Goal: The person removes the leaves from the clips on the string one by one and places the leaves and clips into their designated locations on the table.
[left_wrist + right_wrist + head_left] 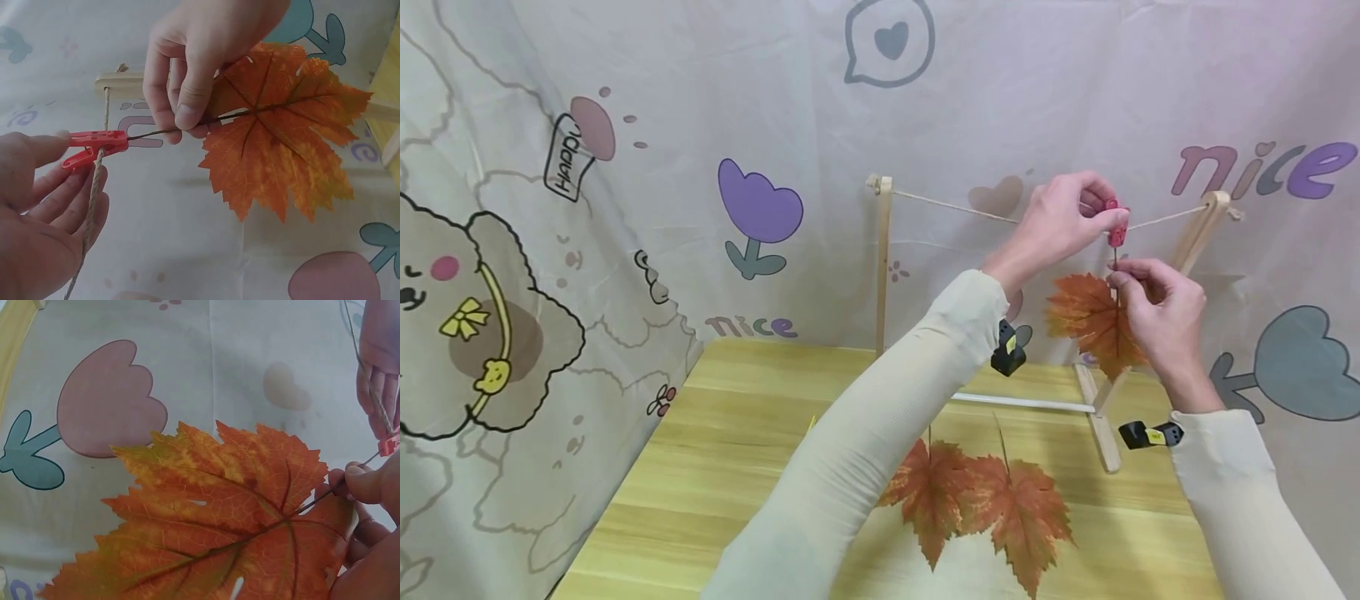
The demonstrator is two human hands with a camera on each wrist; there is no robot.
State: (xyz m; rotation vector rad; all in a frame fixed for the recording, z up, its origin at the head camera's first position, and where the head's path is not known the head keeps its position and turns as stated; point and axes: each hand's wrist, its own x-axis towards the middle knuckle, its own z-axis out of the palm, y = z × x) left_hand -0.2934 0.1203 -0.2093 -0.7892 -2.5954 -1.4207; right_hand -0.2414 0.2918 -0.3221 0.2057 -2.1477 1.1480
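Note:
My left hand [1060, 218] pinches a red clothespin [100, 145] between thumb and fingers. The clothespin sits across the twine [91, 200], and the tip of a leaf stem lies at its jaws. Just below, my right hand [1168, 312] pinches that dark stem between thumb and fingertips. From the stem hangs an orange-red artificial maple leaf [231, 525], partly covered by the right hand in the head view. In the right wrist view only the edge of the clothespin [389, 445] shows.
A wooden frame with a left post [883, 267] and right post [1198, 233] holds the twine. Two more maple leaves [932, 492] lie on the wood-grain table [700, 467], partly behind the left sleeve [865, 450]. A printed curtain [820, 108] hangs behind.

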